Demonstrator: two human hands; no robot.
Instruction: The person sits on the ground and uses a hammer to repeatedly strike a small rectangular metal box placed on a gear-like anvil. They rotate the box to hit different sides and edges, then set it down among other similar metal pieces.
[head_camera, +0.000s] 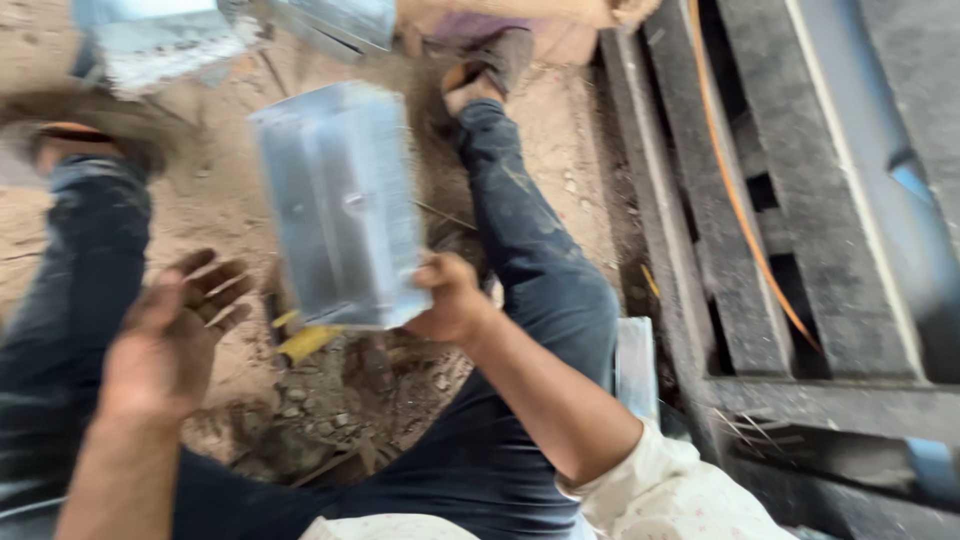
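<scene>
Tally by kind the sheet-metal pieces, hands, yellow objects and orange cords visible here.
Shiny sheet-metal pieces: 4 (held box, two at top, one by the right leg)
Hands: 2 (left hand open, right hand gripping the box)
Yellow objects: 1
Orange cords: 1
Total: 8

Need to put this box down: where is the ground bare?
Bare sandy ground lies between the jeans-clad left leg and the shiny sheet-metal box in the right hand. Below the open left hand, rubble and a yellow piece crowd it.
</scene>
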